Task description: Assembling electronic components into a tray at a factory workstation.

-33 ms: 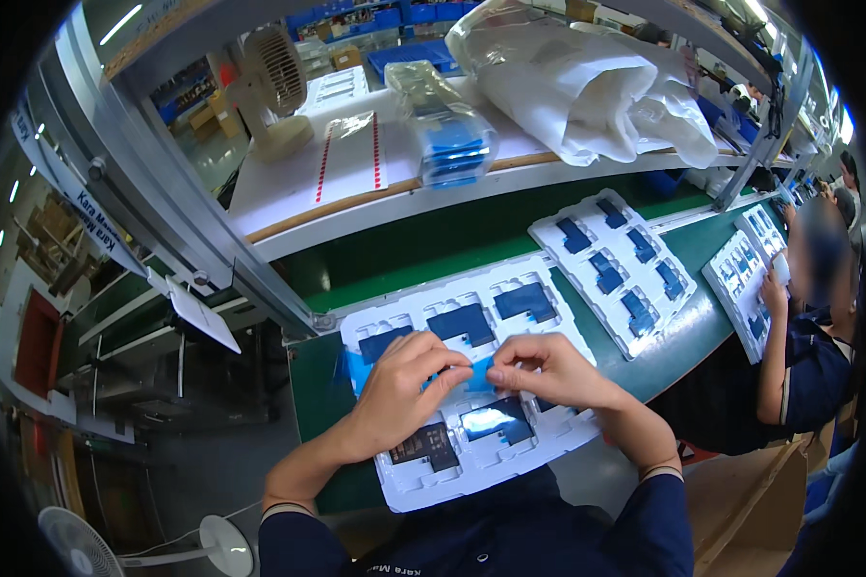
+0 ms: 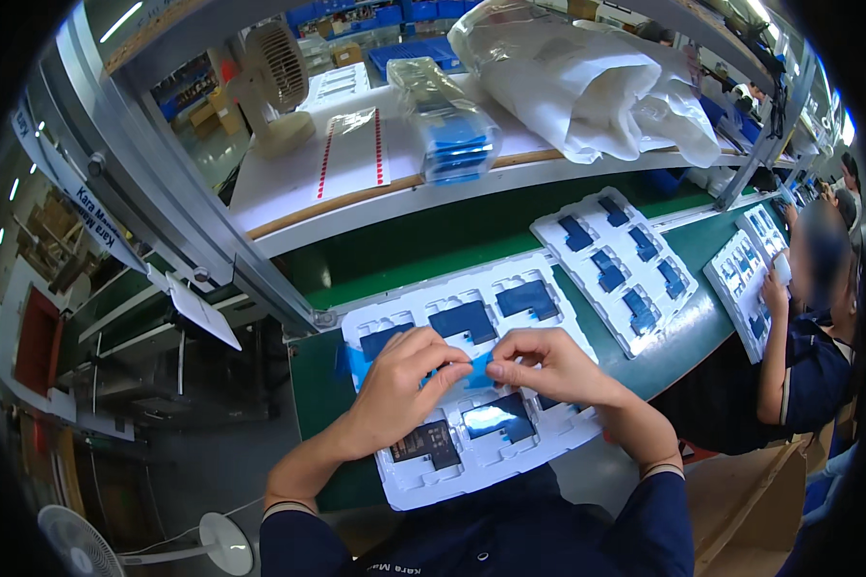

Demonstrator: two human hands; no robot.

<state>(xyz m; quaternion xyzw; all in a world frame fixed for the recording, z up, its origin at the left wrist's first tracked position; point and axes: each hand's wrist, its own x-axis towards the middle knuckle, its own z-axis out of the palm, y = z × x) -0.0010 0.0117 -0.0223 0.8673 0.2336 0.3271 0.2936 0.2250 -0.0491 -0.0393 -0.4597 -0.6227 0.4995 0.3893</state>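
A strip of blue film (image 2: pixel 477 375) stretches between my hands, above a white moulded tray (image 2: pixel 510 473). My left hand (image 2: pixel 402 385) pinches the film with thumb and forefinger; more blue (image 2: pixel 359 367) shows on its far side. My right hand (image 2: pixel 548 365) is closed in a pinch at the film's right end, and whether the film is between those fingertips is too small to tell. Flat black L-shaped pieces lie in the tray's pockets: one (image 2: pixel 526 300) at the far right, a shiny one (image 2: pixel 498 419) nearer me, and a printed one (image 2: pixel 427 446) at the near left.
A second white tray (image 2: pixel 587 207) of black pieces lies to the right on the green bench (image 2: pixel 688 337). Beyond it a co-worker's hand (image 2: pixel 773 288) is over another tray. A shelf overhead holds a fan (image 2: pixel 277 77), bagged blue sheets (image 2: pixel 455 144) and white plastic bags (image 2: pixel 587 96).
My right hand has risen very slightly, its fingertips still close to the film's end. My left hand and the tray look the same.
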